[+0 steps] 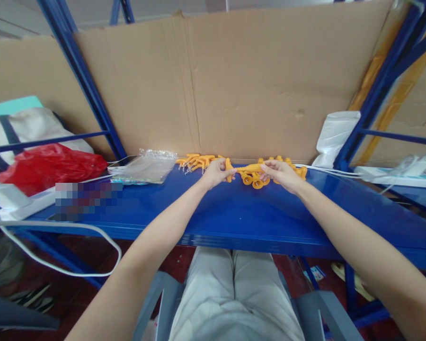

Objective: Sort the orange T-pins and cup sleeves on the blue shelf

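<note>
Above the blue shelf, my left hand [215, 174] pinches an orange T-shaped handle [228, 169]. My right hand [281, 173] has its fingers closed on an orange plastic body [252, 168], whose narrow end points at the handle. Between my hands the two parts meet end to end; whether they are joined I cannot tell. Left of my left hand lies a heap of orange handles with metal spirals [198, 162], like corkscrews. Below and behind my right hand are several orange pieces with round cup-shaped ends [257, 183].
Cardboard [248, 85] stands along the back of the blue shelf [230, 218]. Clear plastic bags [147, 166] lie to the left, near a red bag [53, 166] and a white power strip [33, 203]. A white pouch [335, 137] leans at the right post. A white cable [74, 273] loops over the front edge.
</note>
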Demonstrator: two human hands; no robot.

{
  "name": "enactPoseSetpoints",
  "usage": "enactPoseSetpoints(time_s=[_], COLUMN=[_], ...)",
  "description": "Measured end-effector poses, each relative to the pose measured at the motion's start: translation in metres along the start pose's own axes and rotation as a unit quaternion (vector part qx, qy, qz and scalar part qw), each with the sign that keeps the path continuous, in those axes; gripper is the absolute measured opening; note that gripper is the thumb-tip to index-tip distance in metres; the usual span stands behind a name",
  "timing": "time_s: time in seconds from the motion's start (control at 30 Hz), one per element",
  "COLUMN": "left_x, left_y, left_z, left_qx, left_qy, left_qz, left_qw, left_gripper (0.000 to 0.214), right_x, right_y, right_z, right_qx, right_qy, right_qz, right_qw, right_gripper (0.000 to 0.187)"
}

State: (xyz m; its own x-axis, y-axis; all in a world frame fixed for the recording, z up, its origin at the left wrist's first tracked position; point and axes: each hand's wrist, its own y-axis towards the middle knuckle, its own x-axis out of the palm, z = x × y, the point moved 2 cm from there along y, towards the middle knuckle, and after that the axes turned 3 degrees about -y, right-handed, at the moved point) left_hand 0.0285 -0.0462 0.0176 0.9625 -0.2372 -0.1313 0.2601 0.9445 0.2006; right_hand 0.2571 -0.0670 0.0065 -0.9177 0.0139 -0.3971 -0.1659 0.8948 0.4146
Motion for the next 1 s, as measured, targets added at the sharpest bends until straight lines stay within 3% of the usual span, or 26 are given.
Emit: enactPoseSetpoints(time_s=[0.1,0.2,0.27,0.4,0.5,0.77,1.0], left_x=[-0.003,-0.006,-0.007,-0.004,-0.003,0.004,0.006], left_y=[-0.001,-0.001,-0.001,-0.001,-0.002,-0.007,-0.008], left_z=[0.000,0.000,0.000,0.001,0.001,0.002,0.006], left_qx=[-0.015,-0.023,-0.027,-0.037,-0.052,-0.069,-0.064], left_qy=[0.003,-0.007,-0.018,-0.036,-0.032,-0.020,-0.022], left_qz=[-0.022,-0.051,-0.072,-0.093,-0.087,-0.085,-0.066], left_qw=[1.000,0.998,0.997,0.994,0.994,0.994,0.995], left_gripper=[0.017,0.018,0.022,0.024,0.021,0.017,0.023], right_x=[-0.003,-0.002,0.002,0.015,0.023,0.025,0.023], right_y=[0.003,0.002,-0.001,-0.005,-0.005,-0.009,-0.007], right_z=[0.002,-0.002,-0.010,-0.032,-0.042,-0.044,-0.050], right_qx=[-0.061,-0.140,-0.167,-0.188,-0.169,-0.070,-0.063], right_qy=[-0.089,-0.244,-0.373,-0.592,-0.661,-0.679,-0.674], right_qz=[0.007,0.031,0.034,0.026,0.011,-0.038,-0.033], right_qw=[0.994,0.959,0.912,0.783,0.731,0.730,0.736], right_gripper=[0.046,0.038,0.034,0.021,0.023,0.029,0.028])
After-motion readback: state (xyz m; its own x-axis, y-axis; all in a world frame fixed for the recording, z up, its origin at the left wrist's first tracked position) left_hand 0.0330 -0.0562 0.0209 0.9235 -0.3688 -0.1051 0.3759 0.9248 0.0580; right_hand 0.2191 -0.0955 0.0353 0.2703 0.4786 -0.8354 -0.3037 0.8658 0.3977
